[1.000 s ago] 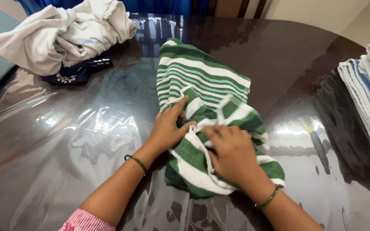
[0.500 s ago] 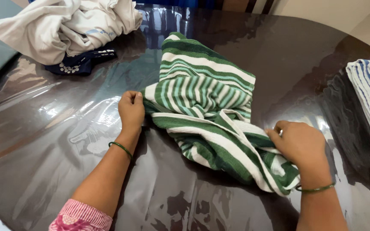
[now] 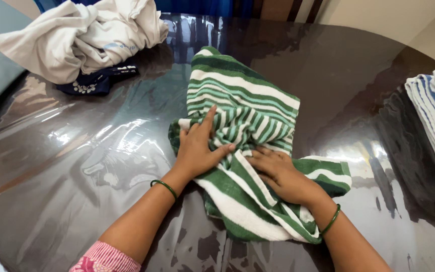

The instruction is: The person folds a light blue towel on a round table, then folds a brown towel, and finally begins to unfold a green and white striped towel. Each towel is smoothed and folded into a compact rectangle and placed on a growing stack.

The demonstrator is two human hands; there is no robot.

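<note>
Left hand (image 3: 197, 148) flat, fingers spread, pinning bunched middle of green-and-white striped terry towel (image 3: 245, 108); right hand (image 3: 280, 174) palm-down, pressing near fold, neither clenched. Looks like holding crumpled cloth steady. Towel mid dark glossy tabletop (image 3: 76, 151), long axis running away, tilted slightly left. White crumpled garment (image 3: 76, 35) far left, well apart.

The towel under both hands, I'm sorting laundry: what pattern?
Green and white stripes on the towel, head view.
</note>
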